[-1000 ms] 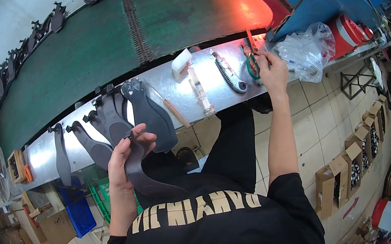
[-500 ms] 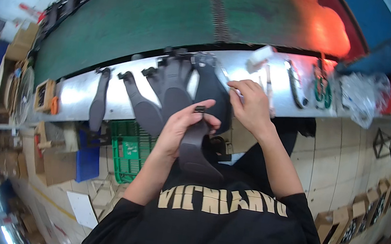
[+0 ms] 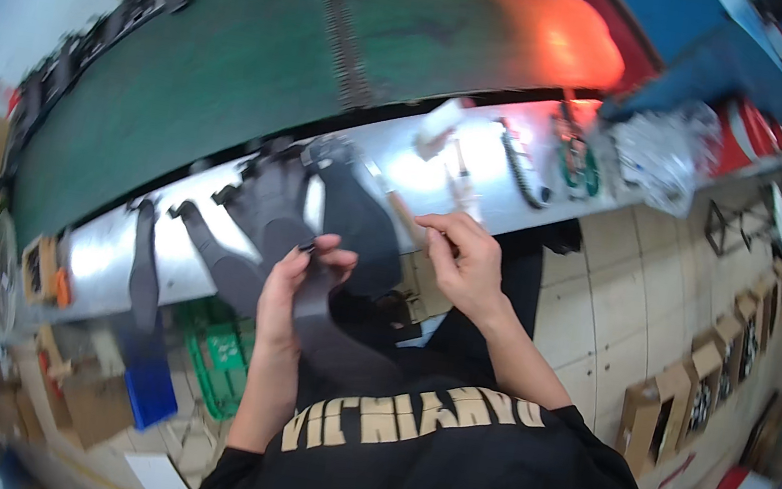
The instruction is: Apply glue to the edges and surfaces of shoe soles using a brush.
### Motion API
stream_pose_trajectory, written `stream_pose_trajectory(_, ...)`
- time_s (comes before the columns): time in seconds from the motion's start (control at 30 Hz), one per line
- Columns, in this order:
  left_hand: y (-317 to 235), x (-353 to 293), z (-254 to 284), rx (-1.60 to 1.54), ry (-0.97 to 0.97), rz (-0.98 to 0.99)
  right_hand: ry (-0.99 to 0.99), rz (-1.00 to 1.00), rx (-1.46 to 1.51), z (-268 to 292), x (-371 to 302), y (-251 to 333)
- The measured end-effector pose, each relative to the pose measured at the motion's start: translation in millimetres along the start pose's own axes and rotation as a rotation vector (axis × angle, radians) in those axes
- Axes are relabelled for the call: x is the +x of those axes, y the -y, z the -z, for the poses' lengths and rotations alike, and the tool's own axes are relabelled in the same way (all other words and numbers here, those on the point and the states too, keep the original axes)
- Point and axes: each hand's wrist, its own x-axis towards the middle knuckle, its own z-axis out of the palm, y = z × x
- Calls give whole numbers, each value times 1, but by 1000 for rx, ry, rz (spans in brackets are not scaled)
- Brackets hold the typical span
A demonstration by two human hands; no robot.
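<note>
Below the steel bench (image 3: 481, 182), left hand (image 3: 290, 280) pinches a dark sole piece (image 3: 354, 224); right hand (image 3: 464, 261) seemingly pinches something tiny.

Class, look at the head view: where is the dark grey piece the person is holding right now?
The dark grey piece sits near the middle of the head view, pinched in the left hand just below the metal bench, left of the right hand.

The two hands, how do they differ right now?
The left hand grips a dark grey flat piece upright over the lap; the right hand holds none of the grey pieces. The left fingers curl around the piece's edge; the right fingertips pinch together, on what I cannot tell. Both are bare, near the metal bench.
</note>
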Motion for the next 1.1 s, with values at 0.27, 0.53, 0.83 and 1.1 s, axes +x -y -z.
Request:
stream_pose_trajectory(0.27, -4, 9, -22, 148, 67, 39, -328, 223, -515, 66, 55, -52)
stream_pose_trajectory(0.53, 7, 19, -32, 195, 102, 79, -189, 47, -943, 71, 97, -126)
stream_pose_trajectory(0.83, 13, 28, -34, 184, 169, 263, 82, -244, 295, 85, 29, -10)
stream_pose_trajectory(1.1, 22, 38, -57, 256, 255, 394, 655, -217, 399, 80, -15, 14)
